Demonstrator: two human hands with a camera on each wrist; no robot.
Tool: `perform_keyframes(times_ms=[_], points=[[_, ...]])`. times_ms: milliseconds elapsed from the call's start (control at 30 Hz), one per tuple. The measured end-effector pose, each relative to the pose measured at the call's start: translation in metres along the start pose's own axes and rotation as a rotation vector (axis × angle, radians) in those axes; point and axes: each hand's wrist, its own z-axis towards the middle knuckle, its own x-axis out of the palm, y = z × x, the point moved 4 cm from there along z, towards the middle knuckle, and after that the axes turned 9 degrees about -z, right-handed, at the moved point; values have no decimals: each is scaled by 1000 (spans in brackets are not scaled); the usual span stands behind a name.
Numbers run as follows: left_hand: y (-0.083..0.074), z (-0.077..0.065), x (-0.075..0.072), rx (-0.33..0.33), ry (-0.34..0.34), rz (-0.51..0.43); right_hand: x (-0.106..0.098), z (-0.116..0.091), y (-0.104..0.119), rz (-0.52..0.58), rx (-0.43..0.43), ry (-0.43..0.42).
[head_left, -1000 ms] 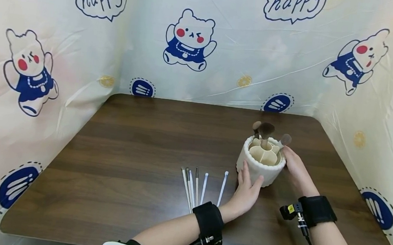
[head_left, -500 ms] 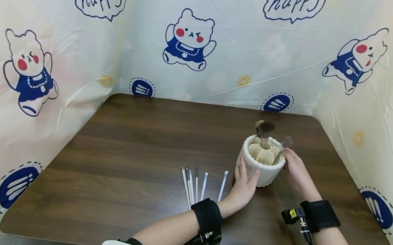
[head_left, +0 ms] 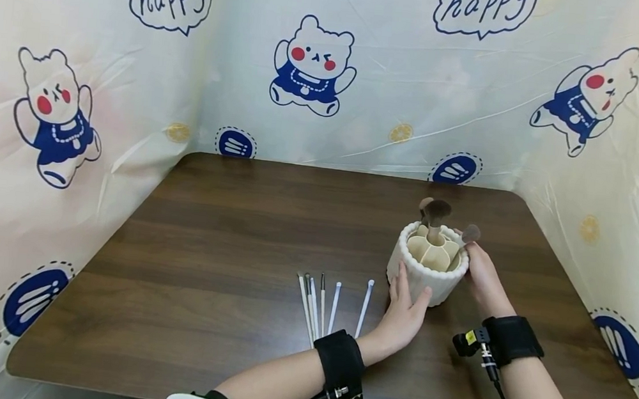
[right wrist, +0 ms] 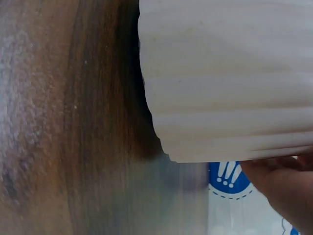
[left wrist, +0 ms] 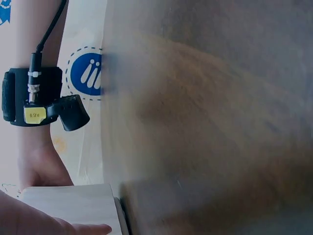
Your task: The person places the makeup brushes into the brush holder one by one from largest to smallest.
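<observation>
Head view, right of centre: a white ribbed holder (head_left: 434,284) with a scalloped rim sits over the dark wooden table (head_left: 203,265), a hand on either side of it. Below it in the frame, the left hand (head_left: 403,317) rests against the near wall, fingers straight and thumb spread apart from them. At the holder's right side, the right hand (head_left: 484,279) touches the wall near the rim; its fingertips are hidden, so I cannot tell whether it grips or merely presses. Inside the holder is a cream divided insert (head_left: 435,259), with a dark fluffy brush (head_left: 438,212) rising from the middle and a paler brush (head_left: 471,233) leaning out at right, just beside the right hand. Several thin sticks (head_left: 312,305) lie at lower centre, their near ends hidden behind the left wrist. Right wrist view: the ribbed wall fills the upper right.
</observation>
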Motion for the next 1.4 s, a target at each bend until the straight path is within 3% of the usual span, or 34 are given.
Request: perform_keyframes(times_ms=[333,633,1100,1400], points=[[1,5,-1,15,-23,9,0,-4,-3,6,-37,29],[1,14,-10,42,-40,22,-4,-13,-8,-22,-94,10],[1,14,-13,34,-14,59,-5,-13,-8,-32,-95,-12],[-1,15,-14,71,8,94,-5,-14,-7,-28,-93,-21]])
